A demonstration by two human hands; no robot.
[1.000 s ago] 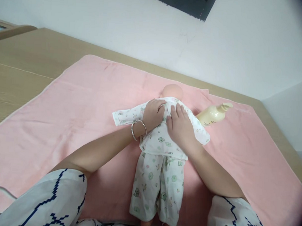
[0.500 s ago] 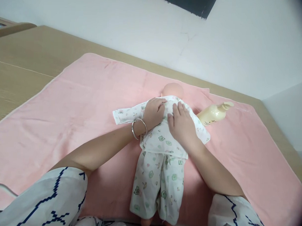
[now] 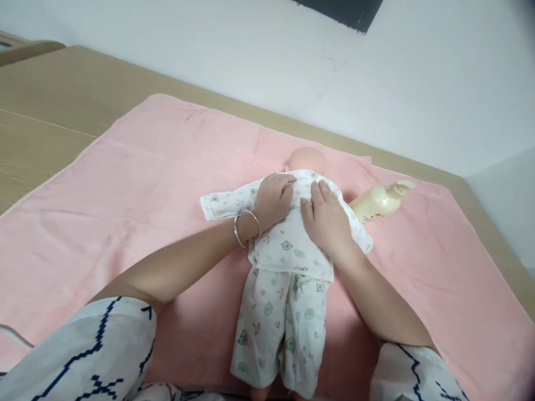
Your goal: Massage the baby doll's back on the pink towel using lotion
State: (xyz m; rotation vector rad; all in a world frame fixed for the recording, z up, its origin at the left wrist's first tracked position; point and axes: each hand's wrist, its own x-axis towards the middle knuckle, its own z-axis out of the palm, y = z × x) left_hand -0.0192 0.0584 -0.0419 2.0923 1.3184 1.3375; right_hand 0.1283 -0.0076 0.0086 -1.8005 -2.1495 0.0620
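Observation:
A baby doll [image 3: 305, 159] lies with its head away from me and its feet towards me. It wears a white printed shirt [image 3: 287, 248] and matching trousers [image 3: 266, 318]. My left hand [image 3: 273, 198], with silver bangles at the wrist, rests on the left side of the doll's upper torso, its fingers lying over the cloth. On the right side of the torso lies my right hand [image 3: 326, 221], flat, thumb apart from the fingers. Neither hand grips anything. The doll's face is not visible.
A pale yellow pump bottle [image 3: 376, 202] lies tilted beside the doll's right-hand sleeve. Under everything spreads a pink blanket [image 3: 184, 161] on a wooden table [image 3: 100, 75]. A white wall [image 3: 212, 38] rises behind. A pale cable [image 3: 5, 329] lies at the left edge.
My right hand has shifted slightly to the right on the doll's shirt, widening the gap between my hands. My left hand stays almost in place.

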